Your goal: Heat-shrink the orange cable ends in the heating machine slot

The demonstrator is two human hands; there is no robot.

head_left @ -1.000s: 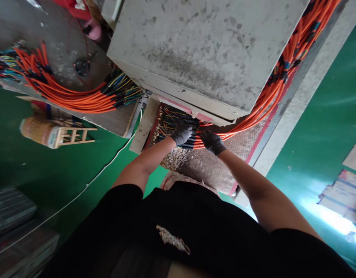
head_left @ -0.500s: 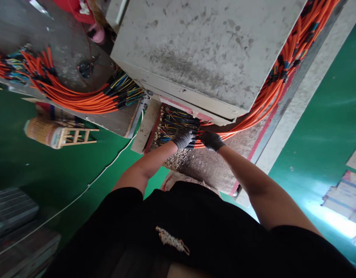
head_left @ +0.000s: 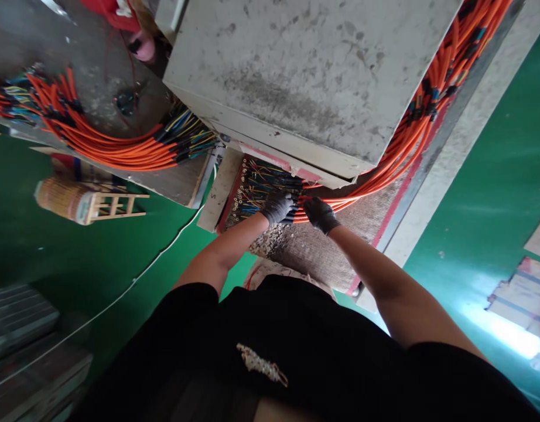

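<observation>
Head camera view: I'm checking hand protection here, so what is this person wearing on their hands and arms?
The left hand and right hand wear dark grey knit work gloves with darker fingers. The forearms are bare. The short black sleeves belong to a black top with a glittery, beaded patch on its front.

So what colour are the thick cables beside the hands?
The thick cables are bright orange, shown best in the head view.
</observation>
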